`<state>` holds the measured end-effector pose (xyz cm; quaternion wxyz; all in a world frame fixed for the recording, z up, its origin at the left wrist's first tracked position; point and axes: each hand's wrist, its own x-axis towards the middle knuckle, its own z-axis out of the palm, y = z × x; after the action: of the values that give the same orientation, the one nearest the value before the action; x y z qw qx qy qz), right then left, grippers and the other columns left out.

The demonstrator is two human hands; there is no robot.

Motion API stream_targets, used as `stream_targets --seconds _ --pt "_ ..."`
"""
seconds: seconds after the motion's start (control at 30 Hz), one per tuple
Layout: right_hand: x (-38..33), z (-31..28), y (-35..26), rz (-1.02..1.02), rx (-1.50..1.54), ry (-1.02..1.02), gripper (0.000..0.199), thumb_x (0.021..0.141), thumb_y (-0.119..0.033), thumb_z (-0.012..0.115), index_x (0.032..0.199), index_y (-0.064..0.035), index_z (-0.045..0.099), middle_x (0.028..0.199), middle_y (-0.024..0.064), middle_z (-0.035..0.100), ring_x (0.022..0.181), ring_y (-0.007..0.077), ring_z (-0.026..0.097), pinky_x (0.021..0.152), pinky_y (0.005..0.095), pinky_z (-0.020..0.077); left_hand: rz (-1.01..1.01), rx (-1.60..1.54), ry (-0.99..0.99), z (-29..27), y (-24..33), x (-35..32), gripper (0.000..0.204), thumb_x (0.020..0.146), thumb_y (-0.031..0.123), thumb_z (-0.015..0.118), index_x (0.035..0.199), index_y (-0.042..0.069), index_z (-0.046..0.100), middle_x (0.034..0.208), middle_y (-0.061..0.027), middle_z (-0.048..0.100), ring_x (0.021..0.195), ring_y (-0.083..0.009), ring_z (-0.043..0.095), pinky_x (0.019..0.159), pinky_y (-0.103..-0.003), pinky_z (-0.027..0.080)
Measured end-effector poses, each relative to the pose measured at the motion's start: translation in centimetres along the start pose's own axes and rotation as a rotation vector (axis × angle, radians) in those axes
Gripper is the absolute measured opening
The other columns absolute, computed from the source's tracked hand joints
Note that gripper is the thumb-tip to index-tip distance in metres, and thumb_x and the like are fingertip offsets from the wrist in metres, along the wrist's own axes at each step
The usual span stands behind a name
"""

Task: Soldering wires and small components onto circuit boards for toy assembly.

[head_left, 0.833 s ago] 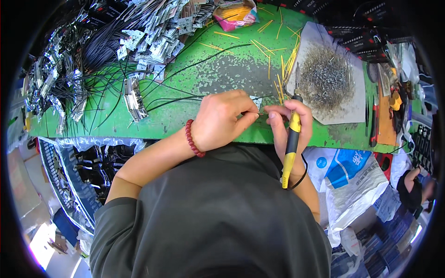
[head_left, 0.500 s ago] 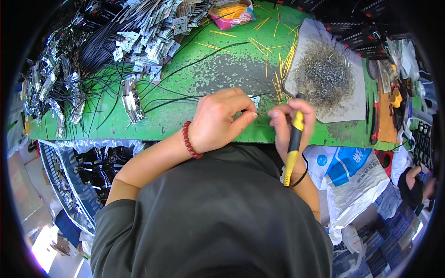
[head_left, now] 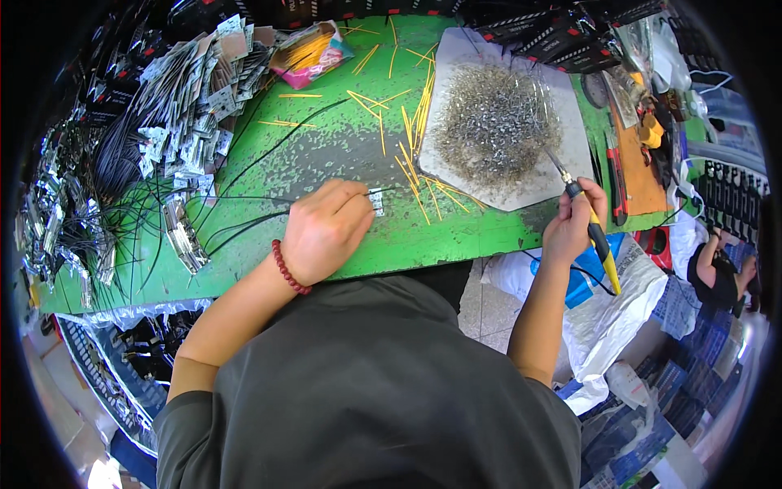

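Observation:
My left hand (head_left: pixel 323 230), with a red bead bracelet (head_left: pixel 288 268) on its wrist, pinches a small silver part (head_left: pixel 375 201) flat on the green table (head_left: pixel 342 147); a thin black wire runs left from it. My right hand (head_left: pixel 573 220) grips a yellow-handled soldering iron (head_left: pixel 590 222), its metal tip reaching up toward the edge of a grey mat (head_left: pixel 562 175) that carries a heap of small metal pieces (head_left: pixel 497 122). The two hands are well apart.
Yellow tubes (head_left: pixel 415 130) lie scattered over the table. A pink bag of more tubes (head_left: pixel 314 53) sits at the back. Bundles of black wires with silver parts (head_left: pixel 147 147) fill the left side. Tools lie on an orange pad (head_left: pixel 639 163) at right. Another person (head_left: pixel 721 265) sits far right.
My right hand has swung away to the right with the soldering iron, from beside the left hand toward the grey mat. My left hand stays on the small part.

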<state>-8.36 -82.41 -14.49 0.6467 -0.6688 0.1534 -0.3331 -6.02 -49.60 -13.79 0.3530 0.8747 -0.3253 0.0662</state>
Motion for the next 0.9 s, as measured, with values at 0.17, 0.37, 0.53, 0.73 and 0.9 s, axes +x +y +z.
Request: stream_targets --seconds 0.17,0.37,0.53,0.73,0.9 --pt "0.5 0.9 0.9 0.021 -0.038 -0.120 0.012 0.077 -0.001 0.053 0.089 0.0010 0.057 0.072 0.0033 0.056 0.058 0.0081 0.051 0.054 0.0191 0.0406 -0.043 -0.060 0.016 0.1 -0.2 0.0 0.011 0.071 -0.001 0.070 0.077 0.003 0.061 0.086 -0.0095 0.064 0.076 -0.0253 0.063 0.064 -0.033 0.052" --pt "0.3 1.8 0.9 -0.001 -0.146 -0.117 0.011 0.076 0.000 0.055 0.087 0.0009 0.057 0.072 0.0029 0.057 0.059 0.0083 0.054 0.056 0.0199 0.0420 -0.104 -0.140 0.019 0.1 -0.6 0.0 0.011 0.072 0.002 0.070 0.080 0.003 0.062 0.088 -0.0102 0.065 0.078 -0.0276 0.064 0.065 -0.035 0.053" --pt "0.6 3.1 -0.6 -0.088 -0.301 -0.149 0.008 0.077 -0.002 0.058 0.084 0.0007 0.058 0.070 0.0006 0.056 0.060 0.0048 0.049 0.055 0.0193 0.0382 -0.104 -0.154 0.018 0.0 -0.6 0.1 0.011 0.073 0.002 0.069 0.080 0.002 0.061 0.088 -0.0107 0.065 0.078 -0.0279 0.064 0.065 -0.036 0.052" --pt "0.7 3.2 -1.6 -0.087 -0.412 -0.173 0.009 0.078 0.000 0.055 0.086 0.0014 0.059 0.074 0.0055 0.060 0.061 0.0096 0.056 0.059 0.0216 0.0443 -0.110 -0.164 0.029 0.0 -0.6 0.0 0.009 0.074 0.001 0.068 0.078 0.001 0.061 0.087 -0.0123 0.065 0.077 -0.0269 0.064 0.067 -0.034 0.052" --pt "1.1 2.9 -0.8 -0.075 -0.373 -0.156 0.006 0.079 -0.001 0.056 0.084 0.0004 0.058 0.073 0.0044 0.058 0.060 0.0087 0.053 0.058 0.0209 0.0418 -0.095 -0.154 0.032 0.0 -0.7 0.0 0.009 0.074 0.001 0.069 0.079 0.001 0.061 0.088 -0.0120 0.065 0.077 -0.0269 0.064 0.067 -0.034 0.052"
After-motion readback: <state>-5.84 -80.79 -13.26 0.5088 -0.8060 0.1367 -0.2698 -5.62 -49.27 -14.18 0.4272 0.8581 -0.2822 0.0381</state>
